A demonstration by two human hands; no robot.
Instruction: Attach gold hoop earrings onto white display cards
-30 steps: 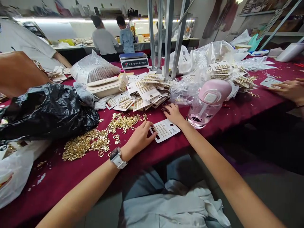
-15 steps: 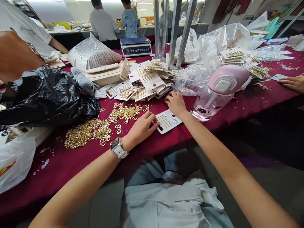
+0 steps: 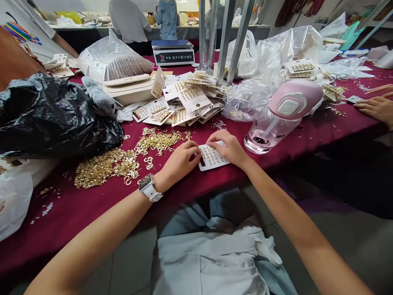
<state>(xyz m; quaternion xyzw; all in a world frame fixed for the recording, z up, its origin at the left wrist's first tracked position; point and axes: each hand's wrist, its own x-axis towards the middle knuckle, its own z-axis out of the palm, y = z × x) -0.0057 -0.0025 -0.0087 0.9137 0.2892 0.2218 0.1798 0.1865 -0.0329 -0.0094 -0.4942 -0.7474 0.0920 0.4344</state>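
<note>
A white card of small gold earrings point(image 3: 211, 159) lies near the table's front edge, between my hands. At its left edge is my left hand point(image 3: 182, 159), wearing a watch point(image 3: 149, 186), with thumb and fingers closed on the card's edge. My right hand point(image 3: 230, 149) lies over the card's upper right part, fingertips drawn together at its top edge; whatever they pinch is too small to make out. Left of my left hand are a pile of gold hook-shaped pieces point(image 3: 161, 140) and a pile of small gold pieces point(image 3: 106, 168). Small clear bits point(image 3: 218, 125) lie beyond my right hand.
Filled earring cards point(image 3: 192, 98) are heaped behind the card. A pink-lidded bottle point(image 3: 276, 119) stands right of my right hand. A black plastic bag point(image 3: 55, 114) is at left, a scale point(image 3: 172, 53) and metal posts point(image 3: 227, 45) behind. Another person's hands point(image 3: 376, 106) are at far right.
My right hand has come back from the small clear bits by the heap onto the card. My left hand stays at the card's left edge. The view has shifted slightly.
</note>
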